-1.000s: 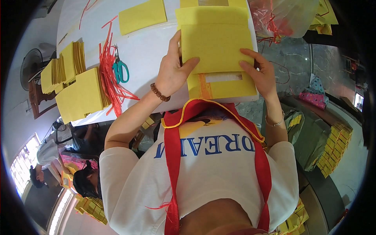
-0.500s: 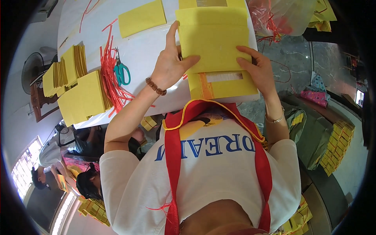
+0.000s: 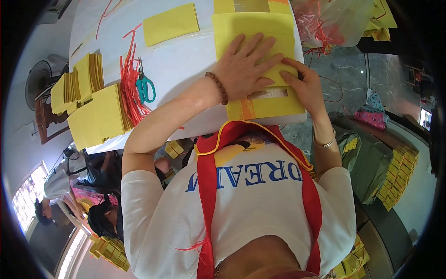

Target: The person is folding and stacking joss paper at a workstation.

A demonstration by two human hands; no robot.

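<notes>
- Paper sheets: plain yellow; a lower one bears an orange band and a silvery-brown patch
- Tabletop: white
- Loose strips: bright red
- Scissors: teal handles, grey blades
- Apron: red, edged in yellow
- T-shirt: white, lettered in blue
- Beaded bracelet: brown
- Bangle: silvery
- Floor: grey, marbled with paler veins
- Cloth bundle: spotted pink and pale blue

I have a lane of white tabletop between the teal-handled metal scissors and the layered yellow paper sheets, but the bare left forearm bars its near end. The spread left hand covers the sheets' middle; the right hand blocks their right edge. Loose red plastic strips crowd the scissors' left side.
</notes>
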